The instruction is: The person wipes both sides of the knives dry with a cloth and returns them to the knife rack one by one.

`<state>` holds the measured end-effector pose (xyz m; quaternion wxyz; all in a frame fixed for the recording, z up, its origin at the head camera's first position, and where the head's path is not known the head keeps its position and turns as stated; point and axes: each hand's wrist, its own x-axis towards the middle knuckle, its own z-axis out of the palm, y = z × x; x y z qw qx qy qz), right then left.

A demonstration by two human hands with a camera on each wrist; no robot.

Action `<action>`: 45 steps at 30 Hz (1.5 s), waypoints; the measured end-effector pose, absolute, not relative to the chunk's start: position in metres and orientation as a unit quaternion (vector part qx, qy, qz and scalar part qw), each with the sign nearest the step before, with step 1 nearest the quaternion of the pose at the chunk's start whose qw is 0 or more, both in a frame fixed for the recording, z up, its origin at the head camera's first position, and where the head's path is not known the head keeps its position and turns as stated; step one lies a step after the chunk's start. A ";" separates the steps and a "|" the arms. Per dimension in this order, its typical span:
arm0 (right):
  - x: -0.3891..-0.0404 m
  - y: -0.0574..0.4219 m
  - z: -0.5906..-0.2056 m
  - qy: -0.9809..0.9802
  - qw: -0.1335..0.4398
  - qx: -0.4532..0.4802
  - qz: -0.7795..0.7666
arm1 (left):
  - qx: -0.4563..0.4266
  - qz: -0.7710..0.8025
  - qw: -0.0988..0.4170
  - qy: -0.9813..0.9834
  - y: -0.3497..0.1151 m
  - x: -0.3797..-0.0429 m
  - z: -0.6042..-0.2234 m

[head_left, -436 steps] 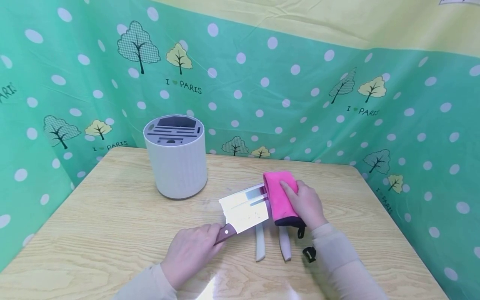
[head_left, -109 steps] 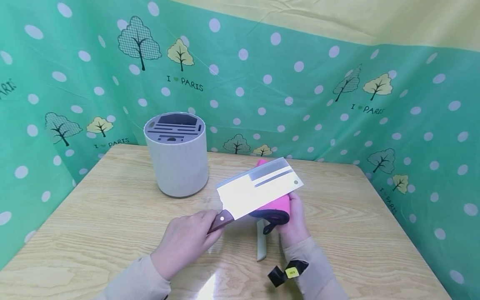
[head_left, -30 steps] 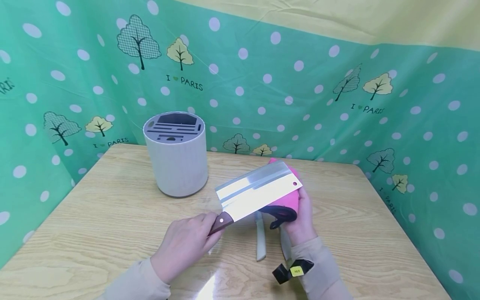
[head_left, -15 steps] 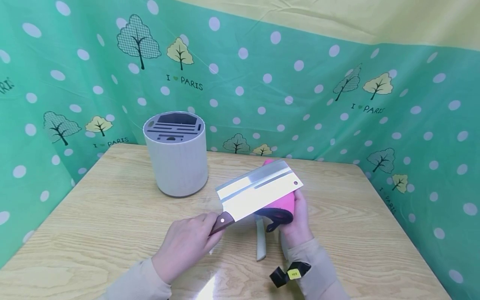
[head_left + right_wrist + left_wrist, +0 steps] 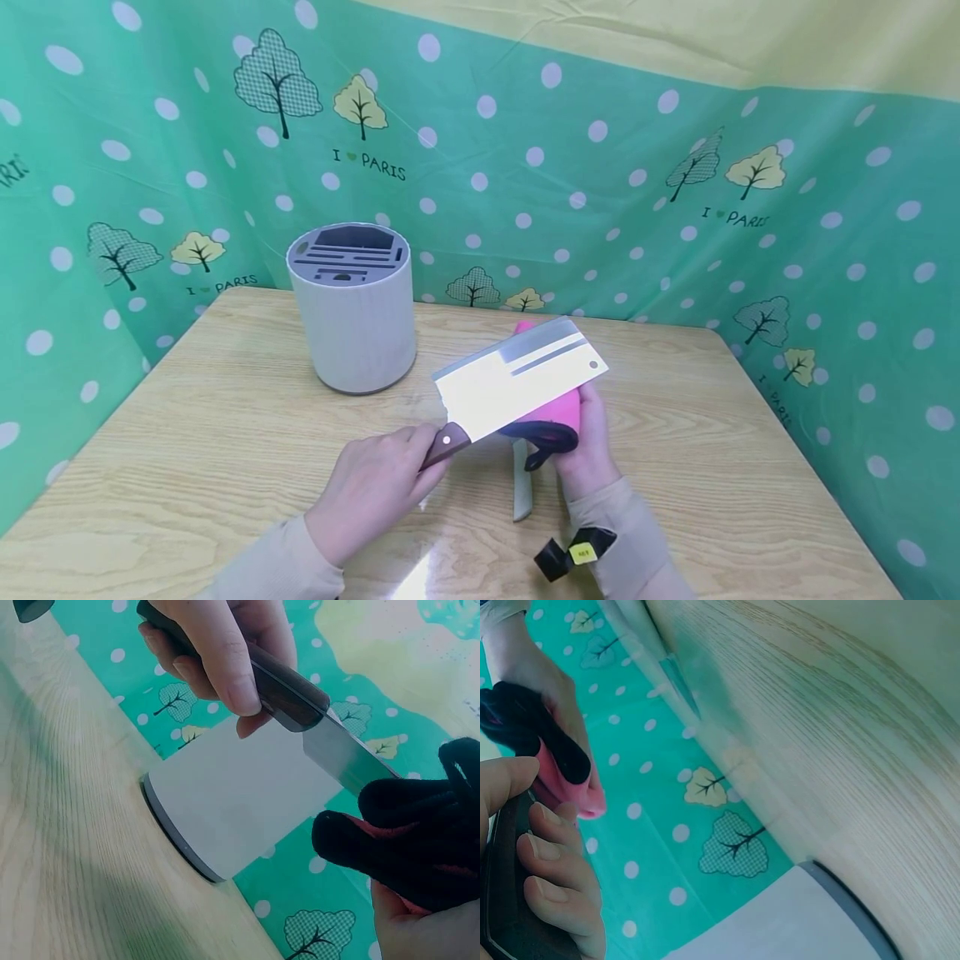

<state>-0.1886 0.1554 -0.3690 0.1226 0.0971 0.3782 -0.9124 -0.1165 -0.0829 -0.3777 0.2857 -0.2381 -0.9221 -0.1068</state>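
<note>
My left hand point(image 5: 378, 479) grips the brown riveted handle of a cleaver point(image 5: 517, 379), its broad shiny blade raised over the table and pointing right. Under the blade, my right hand point(image 5: 588, 446) holds a folded pink cloth point(image 5: 561, 410) with black edging and a hanging loop. The blade covers most of the cloth and the right fingers in the head view. From the right wrist, the cloth's black folds point(image 5: 405, 855) show around the blade's lower edge. A pale knife handle point(image 5: 522, 492) lies on the table below the cloth.
A white ribbed round knife block point(image 5: 363, 333) with a grey slotted top stands at the back left of the wooden table point(image 5: 225, 467). Behind hangs a green polka-dot curtain point(image 5: 480, 167). A black strap with a camera point(image 5: 573, 552) is on the right wrist.
Earlier the cloth and right hand lay over the blade; now they are beneath it. Over the last second the cloth has slid left along the underside, while the cleaver has barely moved.
</note>
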 end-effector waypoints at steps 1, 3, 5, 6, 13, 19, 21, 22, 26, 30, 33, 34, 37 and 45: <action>-0.189 0.155 -0.369 0.381 0.122 0.097 -0.911 | -0.238 -0.107 0.285 -0.922 -0.083 -0.117 -0.378; -0.188 0.154 -0.369 0.386 0.122 0.096 -0.909 | -0.239 -0.108 0.285 -0.922 -0.083 -0.117 -0.377; -0.187 0.153 -0.369 0.386 0.123 0.098 -0.909 | -0.239 -0.109 0.286 -0.921 -0.083 -0.117 -0.377; -0.186 0.153 -0.369 0.385 0.124 0.101 -0.909 | -0.240 -0.110 0.287 -0.921 -0.082 -0.117 -0.378; -0.183 0.150 -0.369 0.380 0.128 0.107 -0.910 | -0.242 -0.112 0.296 -0.917 -0.082 -0.117 -0.379; -0.182 0.149 -0.370 0.382 0.127 0.102 -0.910 | -0.241 -0.111 0.296 -0.917 -0.082 -0.117 -0.378; -0.182 0.148 -0.371 0.387 0.127 0.100 -0.908 | -0.242 -0.111 0.296 -0.918 -0.082 -0.117 -0.378; -0.182 0.148 -0.372 0.388 0.127 0.099 -0.908 | -0.242 -0.111 0.296 -0.918 -0.082 -0.116 -0.378; -0.182 0.148 -0.373 0.391 0.128 0.099 -0.906 | -0.242 -0.108 0.291 -0.919 -0.083 -0.117 -0.379; -0.182 0.147 -0.374 0.400 0.129 0.097 -0.902 | -0.243 -0.104 0.285 -0.921 -0.083 -0.117 -0.379; -0.182 0.145 -0.374 0.402 0.128 0.101 -0.901 | -0.243 -0.102 0.284 -0.922 -0.084 -0.117 -0.379; -0.181 0.145 -0.374 0.400 0.128 0.103 -0.902 | -0.243 -0.102 0.284 -0.922 -0.084 -0.117 -0.379; -0.179 0.144 -0.374 0.398 0.132 0.106 -0.902 | -0.243 -0.101 0.285 -0.922 -0.084 -0.117 -0.379; -0.177 0.141 -0.375 0.389 0.141 0.091 -0.906 | -0.244 -0.106 0.285 -0.921 -0.083 -0.116 -0.376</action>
